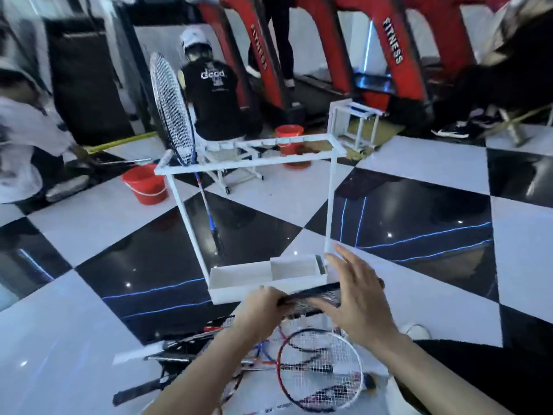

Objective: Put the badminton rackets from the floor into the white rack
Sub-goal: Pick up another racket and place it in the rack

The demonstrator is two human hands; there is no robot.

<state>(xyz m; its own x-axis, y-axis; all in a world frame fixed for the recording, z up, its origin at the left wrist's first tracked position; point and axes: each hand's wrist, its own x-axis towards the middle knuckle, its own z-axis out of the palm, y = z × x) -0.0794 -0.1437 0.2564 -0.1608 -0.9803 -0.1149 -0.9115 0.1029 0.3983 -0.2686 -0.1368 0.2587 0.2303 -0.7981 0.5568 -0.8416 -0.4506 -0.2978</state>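
The white rack stands on the checkered floor ahead of me, with a slotted top rail and a low tray at its base. One racket hangs in the rack's left end slot, head up and handle down. My left hand grips the frame of a dark racket, held edge-on just in front of the rack's base. Beside that racket head, my right hand is spread with fingers apart. Several rackets lie in a pile on the floor under my arms.
Two red buckets stand behind the rack. A second small white frame sits at the back right. A person crouches behind the rack, another person is at the left. Red fitness machines line the back.
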